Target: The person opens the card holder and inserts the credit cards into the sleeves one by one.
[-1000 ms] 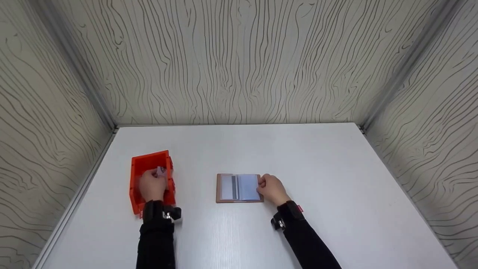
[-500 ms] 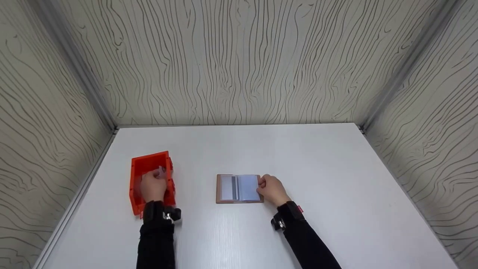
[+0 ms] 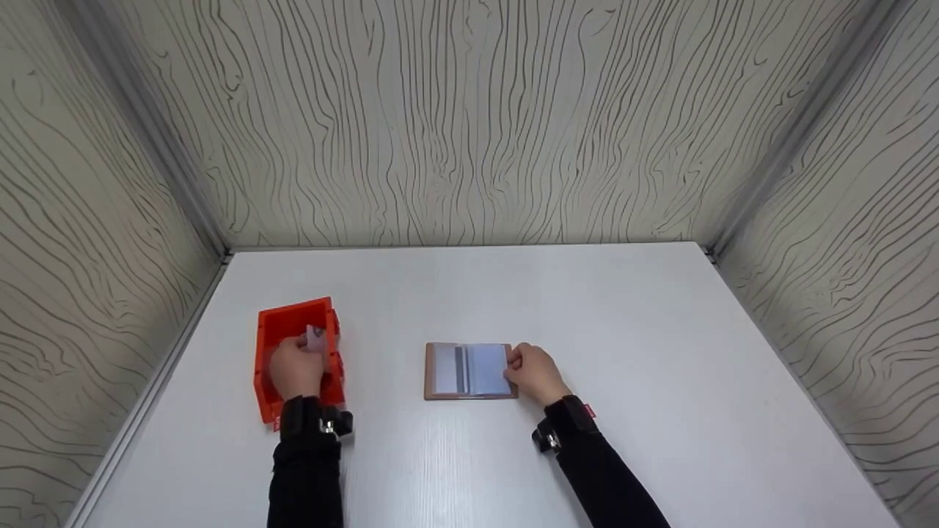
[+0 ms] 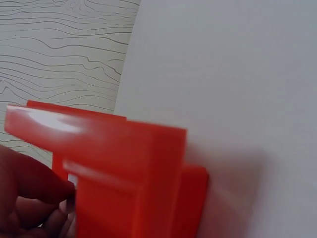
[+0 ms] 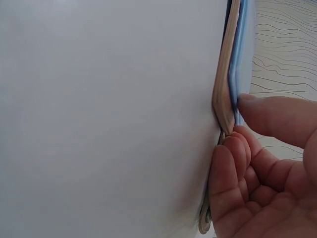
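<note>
In the head view my left hand [image 3: 295, 368] reaches into a red plastic bin [image 3: 295, 306] at the left. Its thumb and fingers pinch a small pale lilac printed slip [image 3: 315, 338], whose kind is too small to make out. The left wrist view shows the bin wall [image 4: 114, 153] hiding most of that slip. A brown card holder [image 3: 430, 371] lies spread out at the middle, with clear and bluish sleeves [image 3: 487, 369]. My right hand [image 3: 538, 372] pinches its right edge, thumb on the bluish sleeve side [image 5: 239, 64] and fingers curled by the cover edge.
The white table [image 3: 469, 293] carries the bin and the holder, set apart from each other. Wood-patterned panels [image 3: 455, 132] stand behind the table and on both sides. The bin's walls rise around my left hand.
The slip in my left hand has turned so more of its printed face shows. That hand has shifted slightly left inside the bin. My right hand and the card holder have stayed in place.
</note>
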Action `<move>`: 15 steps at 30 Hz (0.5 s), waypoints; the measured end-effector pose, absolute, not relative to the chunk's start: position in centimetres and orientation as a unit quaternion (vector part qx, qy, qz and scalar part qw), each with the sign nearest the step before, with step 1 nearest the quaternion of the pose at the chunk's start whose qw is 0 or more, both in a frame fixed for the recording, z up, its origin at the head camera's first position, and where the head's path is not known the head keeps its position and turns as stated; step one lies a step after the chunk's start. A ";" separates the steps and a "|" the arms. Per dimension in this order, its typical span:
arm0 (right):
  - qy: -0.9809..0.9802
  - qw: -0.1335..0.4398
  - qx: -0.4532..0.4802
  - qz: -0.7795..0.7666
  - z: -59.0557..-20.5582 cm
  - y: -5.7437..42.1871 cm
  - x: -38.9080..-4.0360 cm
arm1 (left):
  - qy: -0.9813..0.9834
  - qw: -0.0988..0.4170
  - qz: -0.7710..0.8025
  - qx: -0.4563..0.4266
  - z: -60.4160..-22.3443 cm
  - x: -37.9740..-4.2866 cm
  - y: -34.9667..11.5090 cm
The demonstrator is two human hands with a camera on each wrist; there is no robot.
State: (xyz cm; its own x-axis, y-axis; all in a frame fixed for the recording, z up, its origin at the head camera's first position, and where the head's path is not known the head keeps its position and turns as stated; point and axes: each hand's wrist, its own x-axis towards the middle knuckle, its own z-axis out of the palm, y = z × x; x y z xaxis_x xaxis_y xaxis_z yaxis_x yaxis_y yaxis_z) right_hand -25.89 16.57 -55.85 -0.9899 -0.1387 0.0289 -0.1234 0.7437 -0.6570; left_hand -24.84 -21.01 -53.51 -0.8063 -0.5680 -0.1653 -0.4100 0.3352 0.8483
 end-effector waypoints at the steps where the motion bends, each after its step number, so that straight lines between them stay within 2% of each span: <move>1: 0.933 0.010 -0.072 -0.352 -55.9 16.6 -25.9 | -0.815 0.091 -0.489 0.298 -53.4 -24.8 -21.0; 8: 0.934 -0.001 -0.087 -0.346 -55.9 16.7 -25.8 | -0.820 0.159 -0.466 0.292 -52.4 -24.4 -21.2; 15: 0.933 0.004 -0.081 -0.351 -55.9 16.7 -25.9 | -0.802 0.147 -0.484 0.318 -50.9 -24.3 -21.0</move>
State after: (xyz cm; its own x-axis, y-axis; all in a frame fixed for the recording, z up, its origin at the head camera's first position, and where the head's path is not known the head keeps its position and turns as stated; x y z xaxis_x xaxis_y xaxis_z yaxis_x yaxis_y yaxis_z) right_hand -25.94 16.72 -55.91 -0.9869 -0.1536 0.0493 -0.1480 0.7399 -0.6563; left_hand -24.34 -20.99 -50.87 -0.7551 -0.6518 -0.0711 -0.3671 0.3304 0.8695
